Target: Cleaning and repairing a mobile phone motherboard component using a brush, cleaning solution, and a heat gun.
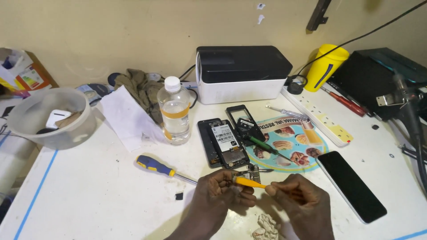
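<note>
My left hand [222,189] pinches a small circuit board [252,171] between thumb and fingers, low in the middle of the white table [89,195]. My right hand [297,198] grips a thin yellow-handled tool [249,182] whose tip points left onto that board. Just beyond my hands lies an opened black phone body [224,142] with a label inside. A separate black phone frame [244,122] and a green screwdriver [264,146] lie beside it on a round printed mat [307,144].
A blue-and-yellow screwdriver [155,165] lies left of my hands. A clear bottle [175,111], white cloth [126,118] and plastic bowl [49,118] stand at left. A dark smartphone [350,184], power strip [316,118], yellow cup [327,66], black-and-white box [240,73] and crumpled tissue [266,226] surround them.
</note>
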